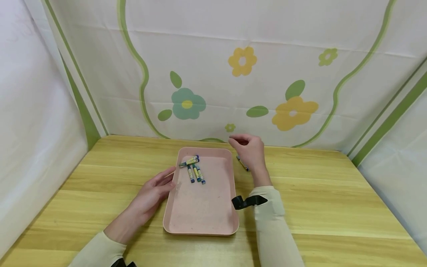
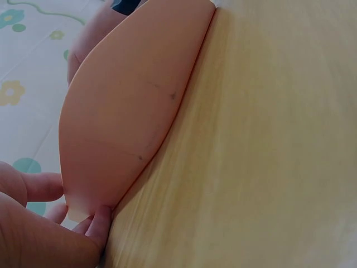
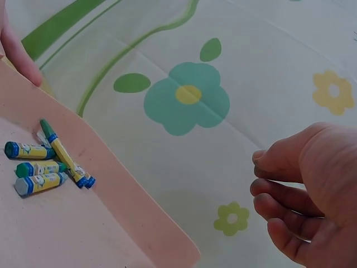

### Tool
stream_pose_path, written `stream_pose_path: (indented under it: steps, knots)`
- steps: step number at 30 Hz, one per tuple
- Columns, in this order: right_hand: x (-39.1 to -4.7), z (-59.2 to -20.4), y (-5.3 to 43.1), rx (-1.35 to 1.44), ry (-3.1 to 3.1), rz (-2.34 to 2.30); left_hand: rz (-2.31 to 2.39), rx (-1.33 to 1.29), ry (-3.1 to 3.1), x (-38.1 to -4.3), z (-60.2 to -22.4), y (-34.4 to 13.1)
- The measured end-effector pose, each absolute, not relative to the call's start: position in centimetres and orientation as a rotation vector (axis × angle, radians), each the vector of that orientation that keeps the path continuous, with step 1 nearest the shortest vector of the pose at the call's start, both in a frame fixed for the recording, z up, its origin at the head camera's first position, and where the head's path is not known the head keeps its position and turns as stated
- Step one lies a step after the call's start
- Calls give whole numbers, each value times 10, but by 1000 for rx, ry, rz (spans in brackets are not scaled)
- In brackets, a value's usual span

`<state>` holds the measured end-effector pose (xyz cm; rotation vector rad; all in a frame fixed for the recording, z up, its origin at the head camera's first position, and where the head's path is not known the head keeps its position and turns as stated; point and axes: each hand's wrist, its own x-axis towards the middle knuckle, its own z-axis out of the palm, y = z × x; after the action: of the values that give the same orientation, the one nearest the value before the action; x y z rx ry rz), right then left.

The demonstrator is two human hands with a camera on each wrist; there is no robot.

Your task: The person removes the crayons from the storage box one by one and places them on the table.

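A right hand (image 1: 251,151), fingertips apart, hovers near one crayon (image 1: 242,163) right of the pink tray (image 1: 201,211) holding more crayons (image 1: 196,173); a relaxed left hand (image 1: 151,195) touches the tray's left wall.

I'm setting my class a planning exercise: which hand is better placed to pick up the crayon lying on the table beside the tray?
Probably the right hand: it is empty and near that crayon. The left hand touches the opposite side of the tray, so it would need to cross.

Booth-like work spot, room type unclear: floral cloth backdrop (image 1: 213,70), cloth sides (image 1: 36,100), wood-grain table (image 1: 327,207).
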<state>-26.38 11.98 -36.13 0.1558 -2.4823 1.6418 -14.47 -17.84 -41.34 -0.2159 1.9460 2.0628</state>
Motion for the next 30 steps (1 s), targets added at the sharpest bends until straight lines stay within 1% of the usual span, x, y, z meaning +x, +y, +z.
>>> stream_pose_path:
  steps: [11,20,30]
  knots:
    - [-259,-359,96,228,-2465,1645,2073,-213,1941,-145,-414,-180]
    - [-252,-365,69,233,-2488,1592,2072,-208,1927,-144,-414,-179]
    - [-243,-364,47,351,-2498,1518,2067,-193,1928,-145,-413,-178]
